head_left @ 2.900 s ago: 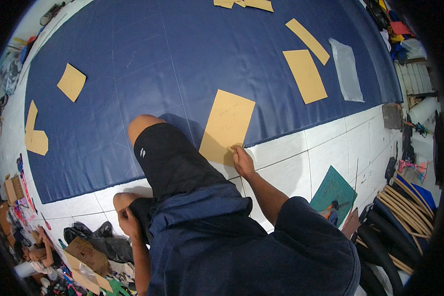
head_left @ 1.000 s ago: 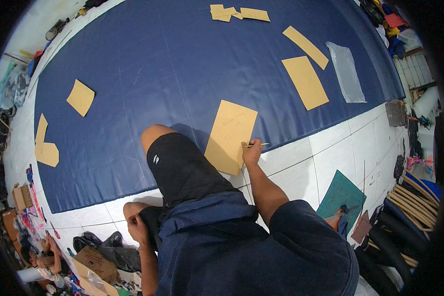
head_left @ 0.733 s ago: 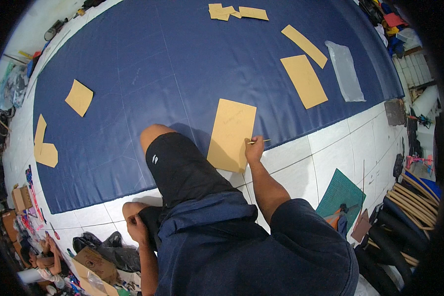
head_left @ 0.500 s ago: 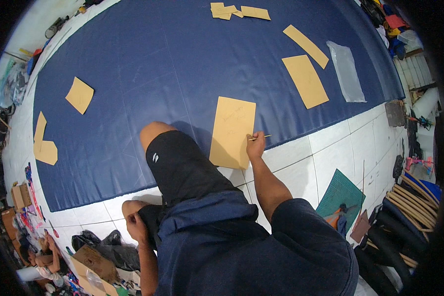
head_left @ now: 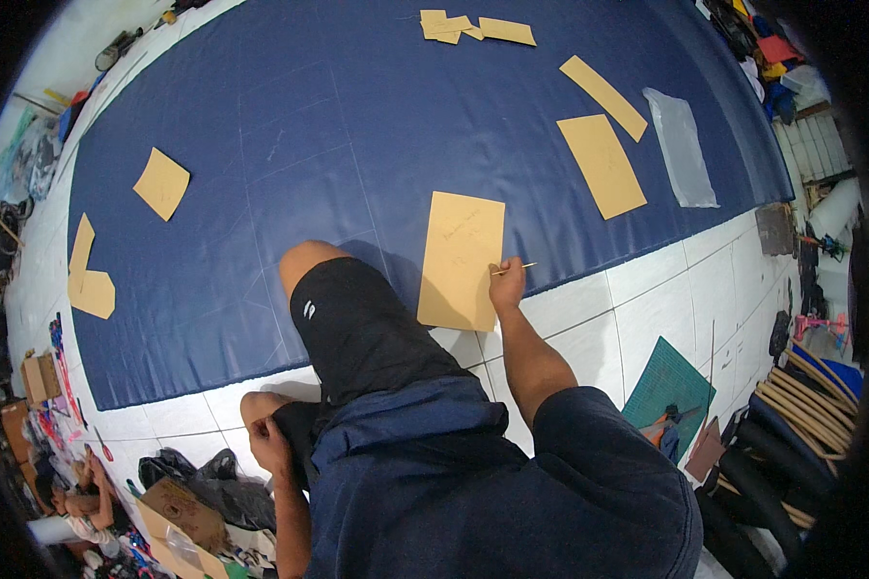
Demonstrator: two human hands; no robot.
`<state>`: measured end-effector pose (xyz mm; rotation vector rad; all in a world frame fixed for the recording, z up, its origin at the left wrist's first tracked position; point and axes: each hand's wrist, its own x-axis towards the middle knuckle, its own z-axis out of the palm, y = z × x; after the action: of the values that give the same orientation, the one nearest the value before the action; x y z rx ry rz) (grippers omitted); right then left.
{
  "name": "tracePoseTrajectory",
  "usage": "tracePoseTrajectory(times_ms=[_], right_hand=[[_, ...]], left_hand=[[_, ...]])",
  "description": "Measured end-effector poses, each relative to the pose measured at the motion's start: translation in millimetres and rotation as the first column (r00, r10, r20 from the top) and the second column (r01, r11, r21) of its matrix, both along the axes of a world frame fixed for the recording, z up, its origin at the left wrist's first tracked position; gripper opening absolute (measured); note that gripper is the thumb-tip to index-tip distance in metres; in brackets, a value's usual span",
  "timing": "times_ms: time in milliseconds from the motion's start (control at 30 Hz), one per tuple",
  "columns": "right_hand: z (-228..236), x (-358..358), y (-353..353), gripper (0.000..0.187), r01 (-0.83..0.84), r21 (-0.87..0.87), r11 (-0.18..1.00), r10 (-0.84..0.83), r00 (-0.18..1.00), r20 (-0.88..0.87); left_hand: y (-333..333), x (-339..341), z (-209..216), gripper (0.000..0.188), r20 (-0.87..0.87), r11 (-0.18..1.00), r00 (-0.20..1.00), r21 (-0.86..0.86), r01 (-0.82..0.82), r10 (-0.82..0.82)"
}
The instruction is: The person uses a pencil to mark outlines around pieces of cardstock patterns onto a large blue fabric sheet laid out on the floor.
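Observation:
In my right hand [head_left: 508,282] is a thin, pale, pen-like stick [head_left: 523,267], pinched between closed fingers at the right edge of a large tan card sheet [head_left: 462,256]. That sheet has faint handwriting on it and lies on the dark blue sheet material [head_left: 357,116], its lower end reaching over the white floor tiles. My shadow falls across its lower part. My left hand [head_left: 270,448] rests on my left knee, fingers loosely extended and holding nothing I can see.
More tan card pieces lie at the right [head_left: 603,166], far edge [head_left: 444,27] and left [head_left: 162,183]. Beside the right ones is a translucent plastic piece [head_left: 682,150]. A green cutting mat [head_left: 661,386], tan rolls [head_left: 806,400], a cardboard box [head_left: 183,516] and a black bag [head_left: 227,492] flank me.
The whole view has shifted slightly. My right hand stays at the card's right edge with the stick, and my left hand still rests on the knee.

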<state>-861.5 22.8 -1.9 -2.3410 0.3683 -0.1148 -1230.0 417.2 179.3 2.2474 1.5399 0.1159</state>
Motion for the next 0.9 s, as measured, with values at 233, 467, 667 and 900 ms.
tracePoseTrajectory(times_ms=[233,467,667,900], right_hand=[[5,-3,6,0.033,-0.021,-0.056,0.998,0.024,0.999,0.037],[4,-6,6,0.032,-0.036,-0.026,0.999,0.036,0.999,-0.001],[9,-3,-4,0.024,-0.045,-0.109,0.993,0.042,0.999,-0.026],[11,-8,30,0.017,-0.091,-0.223,0.97,0.063,0.99,-0.129]], left_hand=[[0,4,6,0.028,-0.033,0.999,0.999,-0.038,-0.021,0.02],[1,3,5,0.027,0.007,1.0,1.0,-0.007,-0.028,0.028],[0,-1,-3,0.027,0.045,0.999,0.998,-0.012,-0.031,0.032],[1,-21,-6,0.029,0.161,0.992,0.979,-0.037,-0.123,0.127]])
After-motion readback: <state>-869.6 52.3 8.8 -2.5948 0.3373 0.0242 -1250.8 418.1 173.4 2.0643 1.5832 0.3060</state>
